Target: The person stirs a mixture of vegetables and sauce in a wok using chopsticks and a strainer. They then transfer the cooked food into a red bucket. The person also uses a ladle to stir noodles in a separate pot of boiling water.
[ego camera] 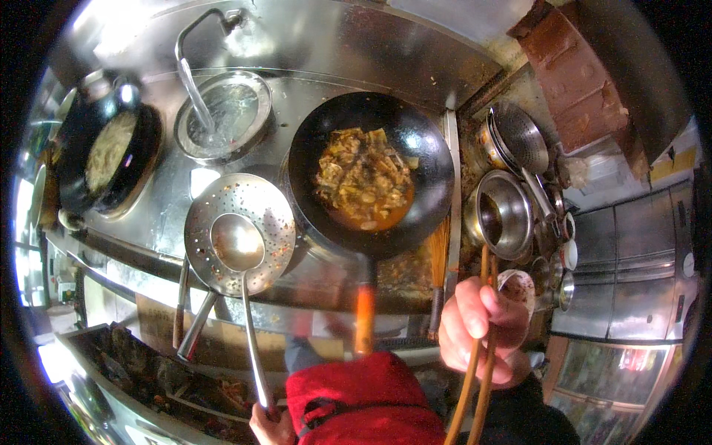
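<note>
At the bottom of the view, my left hand (271, 425) grips the end of a long-handled metal ladle (237, 243). The ladle's bowl rests over a round perforated strainer (278, 222) dotted with food bits. My right hand (484, 334) holds a pair of long wooden chopsticks (473, 384), raised to the right of the wok. Between the hands and farther forward sits a black wok (431, 178) with an orange-sleeved handle (365, 320) pointing toward me. Stewed food in brownish-orange sauce (364, 178) lies in it. Neither hand touches the wok.
Left of the wok, water runs from a faucet (194, 89) into a round metal basin (260, 119). A second wok (142, 150) stands far left with pale liquid. Metal bowls (520, 217), a perforated colander (523, 133) and small containers crowd the right. A bamboo brush (438, 256) leans beside the wok.
</note>
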The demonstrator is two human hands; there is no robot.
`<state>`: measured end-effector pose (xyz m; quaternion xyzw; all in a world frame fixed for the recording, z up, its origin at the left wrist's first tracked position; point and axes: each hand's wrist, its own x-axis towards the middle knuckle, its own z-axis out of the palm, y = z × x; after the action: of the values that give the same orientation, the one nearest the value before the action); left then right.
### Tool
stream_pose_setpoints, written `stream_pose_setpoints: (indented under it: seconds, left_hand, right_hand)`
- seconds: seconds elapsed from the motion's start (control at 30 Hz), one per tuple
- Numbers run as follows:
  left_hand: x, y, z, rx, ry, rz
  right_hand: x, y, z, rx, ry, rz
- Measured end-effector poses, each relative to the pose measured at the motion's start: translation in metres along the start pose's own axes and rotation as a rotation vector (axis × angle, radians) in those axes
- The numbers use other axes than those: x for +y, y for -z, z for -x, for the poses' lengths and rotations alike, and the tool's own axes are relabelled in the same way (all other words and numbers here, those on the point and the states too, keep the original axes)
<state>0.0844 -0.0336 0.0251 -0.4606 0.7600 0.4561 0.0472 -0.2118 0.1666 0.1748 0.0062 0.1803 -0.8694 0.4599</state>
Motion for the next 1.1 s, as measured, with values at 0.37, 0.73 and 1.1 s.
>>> stream_pose_setpoints:
  seconds: [0.37, 0.73, 1.1]
  left_hand:
    - [-0.022, 0.007, 0.002, 0.005, -0.072, -0.079]
    - [-0.012, 0.003, -0.006, 0.037, -0.093, 0.055]
    - [0.02, 0.058, -0.017, -0.304, 0.202, 0.544]
  right_hand:
    - [0.036, 0.107, 0.0, 0.696, 0.429, 0.827]
    - [0.098, 0.101, 0.022, 0.054, 0.719, 1.657]
    - [0.18, 0.098, -0.088, -0.101, 0.622, 1.809]
